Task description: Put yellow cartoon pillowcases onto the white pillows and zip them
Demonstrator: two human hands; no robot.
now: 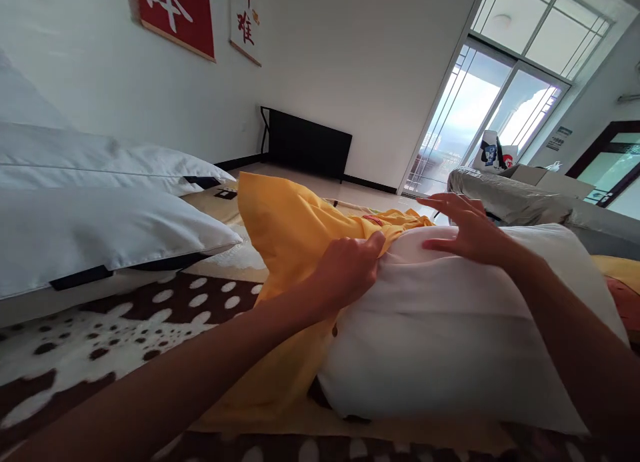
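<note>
A white pillow (pixel 450 335) lies in front of me, its left end partly inside a yellow pillowcase (pixel 290 229). My left hand (pixel 353 269) is closed around the bunched edge of the yellow cloth, right where it meets the pillow. Over the pillow's far edge, my right hand (pixel 465 229) has its fingers spread and holds nothing. Whether its lower fingers touch the white fabric, I cannot tell. The case's far side trails in folds behind the pillow, and the pillow's end inside it is hidden.
Two white pillows (pixel 115 229) are stacked at the left. Beneath everything spreads a brown and cream patterned blanket (pixel 125 335). A black panel (pixel 307 145) leans near the far wall. At the right stands a plastic-covered piece of furniture (pixel 515 195) with bags on it.
</note>
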